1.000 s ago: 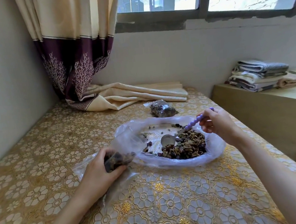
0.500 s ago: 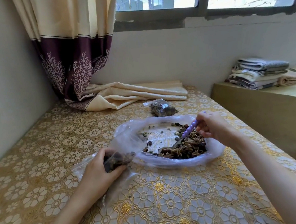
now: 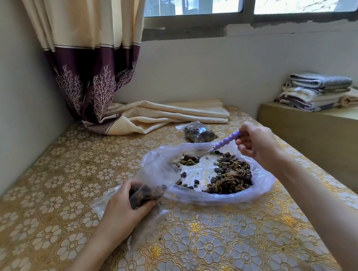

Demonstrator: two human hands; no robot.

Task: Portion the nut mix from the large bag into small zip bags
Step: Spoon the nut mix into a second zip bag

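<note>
One loaded spoon [image 3: 199, 155] hangs over the large bag [image 3: 263, 184], your right hand [image 3: 259, 147] pinching its purple handle. The small zip bag [image 3: 145, 193], gripped by your left hand [image 3: 124, 208], lies to the spoon's left and nearer you, mouth facing it.

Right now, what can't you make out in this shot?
- Small bag, head view: the left hand covers much of it, so its fill level and mouth are hidden.
- Spoon: its handle end sits inside the right hand.
- Filled bag behind: too far to see its seal.
</note>
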